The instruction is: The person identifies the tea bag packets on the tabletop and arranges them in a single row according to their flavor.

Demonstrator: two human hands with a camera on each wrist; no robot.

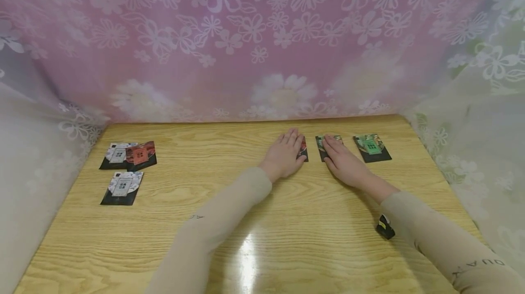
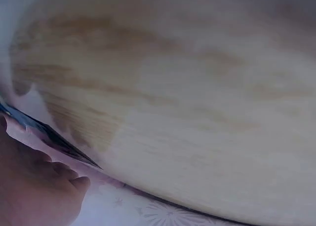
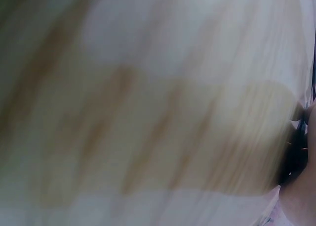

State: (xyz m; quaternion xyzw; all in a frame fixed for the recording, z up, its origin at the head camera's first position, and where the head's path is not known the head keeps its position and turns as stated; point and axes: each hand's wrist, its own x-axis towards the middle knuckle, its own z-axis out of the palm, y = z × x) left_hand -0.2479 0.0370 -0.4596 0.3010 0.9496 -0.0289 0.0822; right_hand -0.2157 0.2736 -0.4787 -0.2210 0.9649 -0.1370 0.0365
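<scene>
On two packets (image 1: 304, 152) (image 1: 320, 148), both hands (image 1: 284, 155) (image 1: 347, 165).

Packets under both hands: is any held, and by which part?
Neither looks gripped: the left hand rests on the red packet, right hand on the green packet.

Glossy yellow wood-grain table (image 1: 213, 152) spans centre to 6 o'clock, white glare (image 1: 248, 260) near 6; pink flower-print fabric (image 1: 246, 52) hangs at 12, whitish floral drapes (image 1: 488, 148) at 9 and 3.
</scene>
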